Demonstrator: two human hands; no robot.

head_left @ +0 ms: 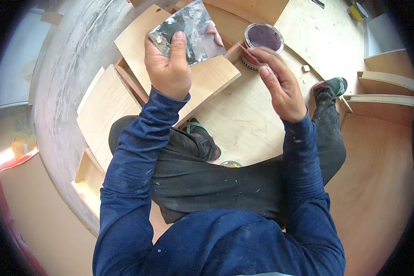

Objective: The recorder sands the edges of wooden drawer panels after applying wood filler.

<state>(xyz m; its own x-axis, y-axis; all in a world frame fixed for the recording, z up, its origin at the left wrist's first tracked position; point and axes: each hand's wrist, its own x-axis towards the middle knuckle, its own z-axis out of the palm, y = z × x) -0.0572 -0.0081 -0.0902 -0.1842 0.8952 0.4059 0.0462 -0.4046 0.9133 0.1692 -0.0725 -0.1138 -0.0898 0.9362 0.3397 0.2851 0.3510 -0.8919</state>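
Note:
My left hand (170,69) is closed on a square board (188,32) smeared with grey, black and white paste, the thumb pressed on its face. A pinkish patch shows at the board's right edge; whether it is paste or fingertips I cannot tell. My right hand (283,83) is raised to the right of it, its fingers bent loosely and the thumb apart from them. No object shows in that hand. Just beyond its fingertips stands an open round can (263,37) with purplish-grey paste inside. The fingers cover part of the can's side.
Pale wooden panels (103,103) and a box-like wooden piece (211,76) lie ahead and left. Curved wooden parts (386,85) sit at the right. A small block (306,68) rests on the plywood sheet (257,119). Another can (357,12) stands far right; a round lid-like thing (231,163) shows near my legs.

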